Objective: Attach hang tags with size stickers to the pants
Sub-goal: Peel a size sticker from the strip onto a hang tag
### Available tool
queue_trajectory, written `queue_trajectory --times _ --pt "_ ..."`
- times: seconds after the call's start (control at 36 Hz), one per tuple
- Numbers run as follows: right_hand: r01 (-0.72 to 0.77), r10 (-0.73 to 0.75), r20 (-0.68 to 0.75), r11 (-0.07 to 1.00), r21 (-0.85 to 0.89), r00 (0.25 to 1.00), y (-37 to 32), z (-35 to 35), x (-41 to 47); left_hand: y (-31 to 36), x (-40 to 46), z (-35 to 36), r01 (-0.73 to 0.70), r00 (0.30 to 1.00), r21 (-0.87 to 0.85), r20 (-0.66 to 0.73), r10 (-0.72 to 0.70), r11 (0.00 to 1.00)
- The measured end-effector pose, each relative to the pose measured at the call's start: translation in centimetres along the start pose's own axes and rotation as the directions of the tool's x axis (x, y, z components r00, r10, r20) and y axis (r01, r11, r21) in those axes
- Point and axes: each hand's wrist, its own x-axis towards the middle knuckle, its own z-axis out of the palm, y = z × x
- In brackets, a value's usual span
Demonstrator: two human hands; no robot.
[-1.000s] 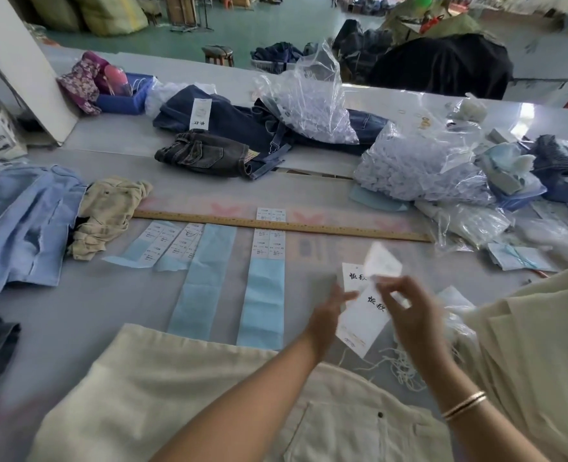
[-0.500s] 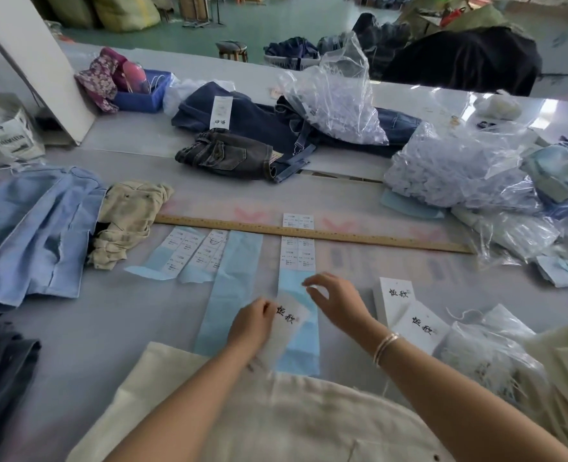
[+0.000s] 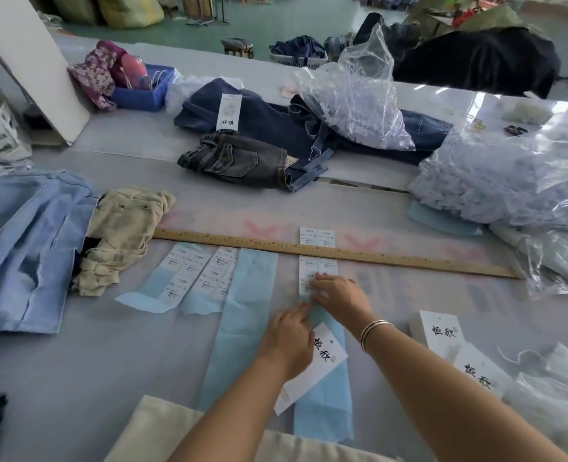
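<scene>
My left hand (image 3: pixel 291 338) holds a white hang tag (image 3: pixel 322 361) with black characters down on a blue backing strip (image 3: pixel 324 415). My right hand (image 3: pixel 337 296) reaches over it, its fingertips on the white size stickers (image 3: pixel 307 278) at the top of that strip, just below the wooden ruler (image 3: pixel 336 253). More sticker sheets (image 3: pixel 195 273) lie to the left. A stack of hang tags (image 3: pixel 439 331) and another tag (image 3: pixel 479 375) lie at the right. Cream pants (image 3: pixel 155 431) lie at the near edge.
Blue garment (image 3: pixel 25 241) and beige pants (image 3: pixel 122 228) lie at the left. Dark jeans (image 3: pixel 235 158) and a tagged denim pile (image 3: pixel 275 118) sit behind the ruler. Clear plastic bags (image 3: pixel 502 181) crowd the right. A blue bin (image 3: pixel 142 91) stands far left.
Both hands moved left from the tag pile to the sticker strip. The left hand carried one hang tag and laid it on the blue strip; the right hand reached up to the stickers.
</scene>
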Motion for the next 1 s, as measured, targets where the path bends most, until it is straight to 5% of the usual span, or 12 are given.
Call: queue_trajectory --times 0.33,0.42,0.5,0.81,0.89,1.0 --pt "0.322 -0.388 -0.045 0.818 -0.477 0.920 -0.1 -0.3 -0.2 -0.2 -0.7 1.5 -0.038 0.983 -0.095 -0.183 0.020 0.995" --pt "0.366 -0.427 -0.094 0.853 -0.373 0.899 0.4 0.0 -0.2 0.3 -1.0 1.0 -0.023 0.979 -0.097 -0.201 0.003 0.995" --pt "0.304 -0.307 0.016 0.931 -0.203 0.951 0.8 0.2 0.0 0.5 -1.3 0.8 -0.011 0.974 -0.074 -0.227 -0.006 0.997" --pt "0.445 -0.486 -0.125 0.858 -0.256 0.865 -0.5 -0.2 -1.0 0.7 -1.4 0.6 -0.029 0.967 -0.079 -0.253 0.008 0.996" --pt "0.402 -0.453 -0.161 0.875 -0.269 0.877 -0.9 -0.6 -1.1 0.6 -1.3 0.8 -0.046 0.959 -0.054 -0.283 0.029 0.997" --pt "0.339 -0.360 -0.027 0.901 -0.271 0.933 -0.6 -0.1 -0.7 0.5 -1.2 0.9 -0.062 0.949 -0.016 -0.309 0.054 0.998"
